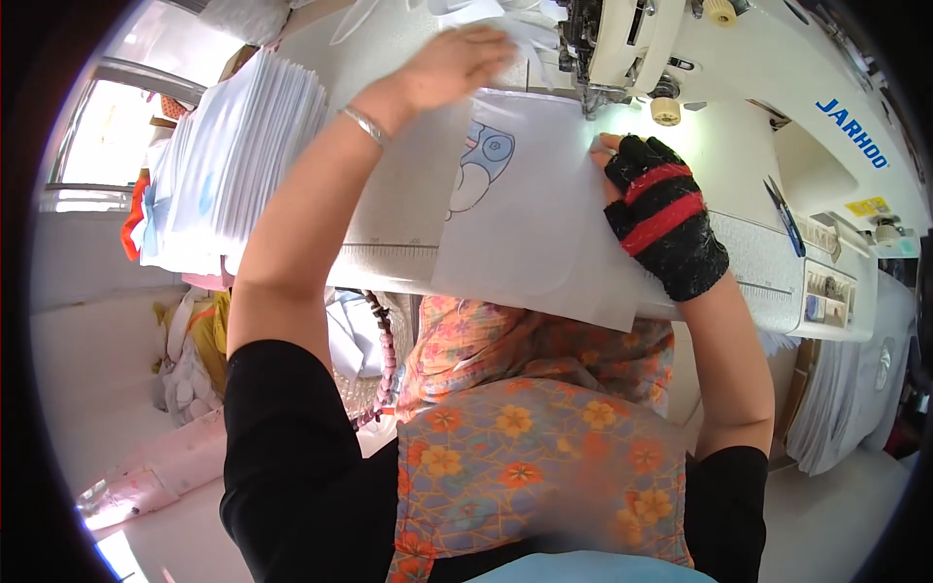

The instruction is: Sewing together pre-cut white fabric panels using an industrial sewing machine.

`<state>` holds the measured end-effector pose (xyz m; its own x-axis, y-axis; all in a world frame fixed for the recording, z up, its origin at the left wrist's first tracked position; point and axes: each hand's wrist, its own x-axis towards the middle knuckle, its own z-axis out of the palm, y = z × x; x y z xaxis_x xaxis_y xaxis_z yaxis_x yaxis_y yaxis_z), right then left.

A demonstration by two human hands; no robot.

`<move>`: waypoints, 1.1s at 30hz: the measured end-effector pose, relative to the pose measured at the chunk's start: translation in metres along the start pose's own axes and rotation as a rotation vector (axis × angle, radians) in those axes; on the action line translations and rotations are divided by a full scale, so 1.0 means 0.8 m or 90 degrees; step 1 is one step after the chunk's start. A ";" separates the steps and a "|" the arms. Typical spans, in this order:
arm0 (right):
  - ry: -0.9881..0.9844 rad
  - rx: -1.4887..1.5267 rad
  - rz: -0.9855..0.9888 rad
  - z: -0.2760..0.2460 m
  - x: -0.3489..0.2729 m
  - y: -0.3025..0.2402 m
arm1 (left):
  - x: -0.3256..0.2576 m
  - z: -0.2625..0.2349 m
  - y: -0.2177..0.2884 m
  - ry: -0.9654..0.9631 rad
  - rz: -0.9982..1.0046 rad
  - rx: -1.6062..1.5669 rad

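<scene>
Head view: left hand (457,68) stretched open, left of the sewing machine (768,68); gloved right hand (666,214), grip hidden, on white fabric (554,214) before it. Likely edge-stitching; straight guiding called for next.

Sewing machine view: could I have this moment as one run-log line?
left hand: bare, outstretched | right hand: gloved, on printed white sheet | sewing machine: upper right | white stack: left

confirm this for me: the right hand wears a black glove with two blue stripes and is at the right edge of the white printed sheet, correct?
Not quite: the glove's stripes are red, not blue, as the head view shows. The black glove is on the right hand, at the right edge of the white printed sheet.
</scene>
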<state>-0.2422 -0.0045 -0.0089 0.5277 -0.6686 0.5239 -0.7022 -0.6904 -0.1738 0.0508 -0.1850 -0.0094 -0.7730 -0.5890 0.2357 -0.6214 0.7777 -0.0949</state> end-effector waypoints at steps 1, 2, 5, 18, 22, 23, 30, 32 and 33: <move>0.001 -0.003 0.003 0.000 0.002 -0.001 | 0.003 -0.007 -0.024 -0.033 -0.037 0.100; -0.012 0.005 0.010 -0.001 0.004 -0.004 | 0.004 -0.016 -0.053 -0.112 -0.229 0.242; -0.013 0.026 0.009 -0.004 0.008 -0.008 | -0.021 -0.073 -0.147 0.092 -0.203 0.675; -0.006 -0.009 -0.011 -0.001 0.001 0.000 | -0.058 -0.042 0.200 0.088 -0.037 -0.094; -0.006 0.031 -0.010 -0.005 -0.001 -0.015 | -0.070 -0.042 0.222 0.044 -0.077 -0.072; -0.020 0.017 -0.004 -0.002 -0.005 -0.015 | -0.071 -0.044 0.228 0.048 -0.077 -0.074; 0.021 -0.011 -0.002 0.012 -0.009 -0.005 | -0.070 -0.051 0.237 0.072 -0.048 -0.106; 0.009 -0.004 0.003 0.011 -0.007 -0.003 | -0.068 -0.050 0.238 0.079 -0.043 -0.121; 0.009 -0.006 0.004 0.010 -0.007 -0.003 | -0.069 -0.049 0.239 0.094 -0.032 -0.120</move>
<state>-0.2395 -0.0013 -0.0180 0.5166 -0.6694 0.5339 -0.7103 -0.6832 -0.1693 -0.0207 0.0051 -0.0029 -0.7060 -0.6008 0.3751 -0.6136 0.7833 0.0997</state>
